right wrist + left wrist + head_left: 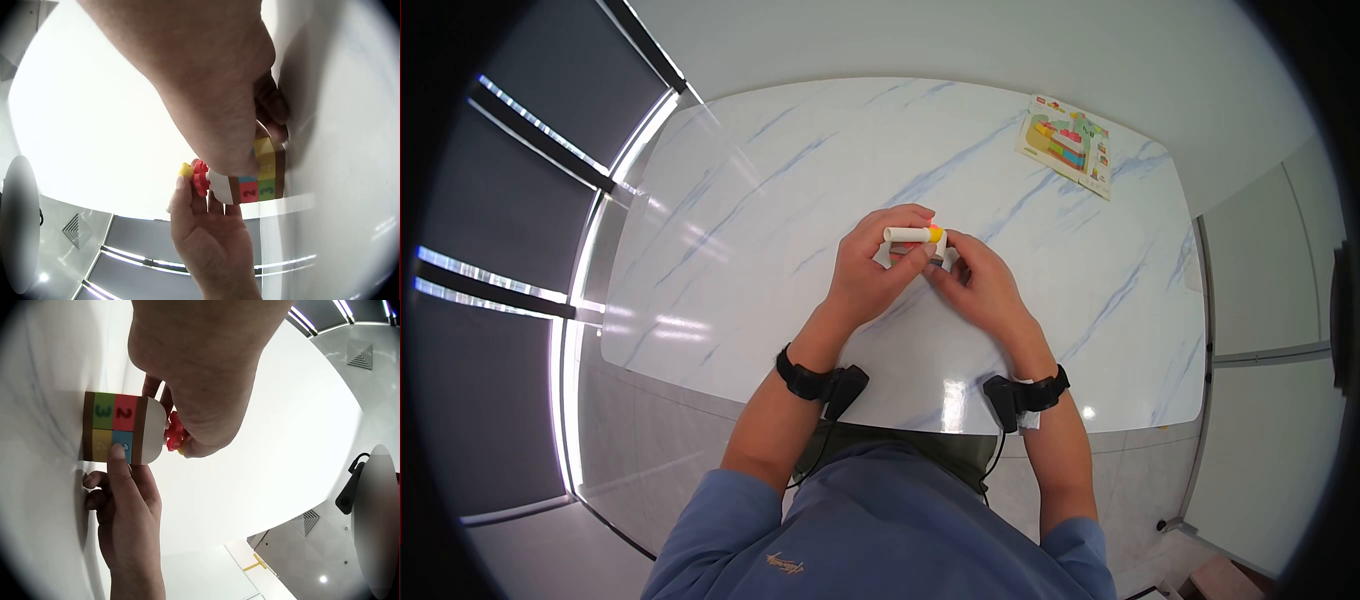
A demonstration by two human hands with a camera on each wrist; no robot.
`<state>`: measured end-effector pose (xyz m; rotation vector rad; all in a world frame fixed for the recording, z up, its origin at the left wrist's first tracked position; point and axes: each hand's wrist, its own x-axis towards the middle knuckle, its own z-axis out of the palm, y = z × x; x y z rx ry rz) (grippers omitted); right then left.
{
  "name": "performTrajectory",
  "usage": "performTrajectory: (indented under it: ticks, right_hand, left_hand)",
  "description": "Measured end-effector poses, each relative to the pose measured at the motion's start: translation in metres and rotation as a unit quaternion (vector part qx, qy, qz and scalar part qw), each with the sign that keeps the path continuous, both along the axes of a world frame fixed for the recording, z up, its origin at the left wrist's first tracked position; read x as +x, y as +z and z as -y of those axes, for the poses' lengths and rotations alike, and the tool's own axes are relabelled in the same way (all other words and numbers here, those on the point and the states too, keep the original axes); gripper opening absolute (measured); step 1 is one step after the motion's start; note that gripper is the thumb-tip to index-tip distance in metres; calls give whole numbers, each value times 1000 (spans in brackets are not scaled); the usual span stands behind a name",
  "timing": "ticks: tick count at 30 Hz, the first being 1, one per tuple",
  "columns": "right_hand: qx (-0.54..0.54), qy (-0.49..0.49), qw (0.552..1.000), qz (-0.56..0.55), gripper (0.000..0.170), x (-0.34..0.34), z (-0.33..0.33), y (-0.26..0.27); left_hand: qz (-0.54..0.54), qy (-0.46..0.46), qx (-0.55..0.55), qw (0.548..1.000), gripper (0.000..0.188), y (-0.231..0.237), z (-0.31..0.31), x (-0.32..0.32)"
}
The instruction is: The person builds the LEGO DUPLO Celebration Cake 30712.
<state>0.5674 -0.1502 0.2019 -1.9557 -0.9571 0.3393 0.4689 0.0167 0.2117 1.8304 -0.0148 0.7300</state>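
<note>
A toy cake of building blocks (103, 412) stands on the table, its red, green, blue and yellow blocks bearing numbers between brown layers. A white rounded layer (152, 432) tops them, with a red piece (175, 431) above it. My right hand (985, 285) grips the cake's side, thumb pressed on the coloured blocks. Over the top, my left hand (878, 262) pinches a white tube (908, 235) with a yellow end (936, 234), thumb in front and forefinger behind. The tube lies sideways, yellow end to the right. My left fingers also reach behind the red piece.
A toy set's picture box or booklet (1068, 145) lies at the table's far right corner. The white table (800, 190) has blue veining and rounded corners. Dark window blinds (510, 250) hang along the left.
</note>
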Motion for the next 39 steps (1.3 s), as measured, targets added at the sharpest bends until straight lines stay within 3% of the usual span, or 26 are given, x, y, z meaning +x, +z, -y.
performTrajectory:
  ticks: [39]
  right_hand:
    - [5, -2, 1000, -7, 40, -1, 0, 1]
  left_hand:
    - [3, 11, 4, 1000, 25, -1, 0, 1]
